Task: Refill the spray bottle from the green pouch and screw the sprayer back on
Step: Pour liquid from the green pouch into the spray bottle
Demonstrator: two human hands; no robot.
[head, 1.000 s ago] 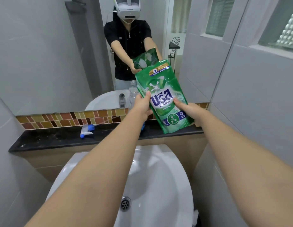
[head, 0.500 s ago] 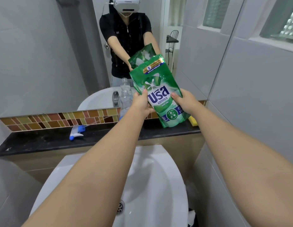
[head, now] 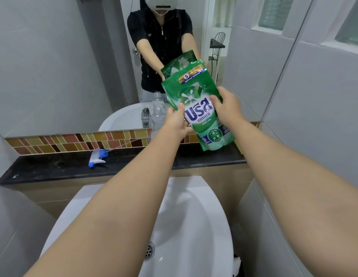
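A green refill pouch point(head: 196, 92) is held upright above the black ledge point(head: 54, 168), its top leaning toward the mirror. My left hand point(head: 177, 121) grips its left edge, thumb on the front. My right hand point(head: 227, 107) grips its right edge higher up. The clear spray bottle point(head: 157, 118), uncapped, stands on the ledge just left of my left hand. Its blue and white sprayer head point(head: 97, 157) lies on the ledge further left, tube pointing right.
A white basin point(head: 194, 226) with a metal drain point(head: 149, 250) sits below my arms. The mirror point(head: 54, 66) behind the ledge reflects a person, the pouch and a tap. A tiled wall stands close on the right.
The pouch has risen slightly and turned more upright. My right hand has slid higher up its right edge. The view shifted right, bringing the bottle out from behind my left hand.
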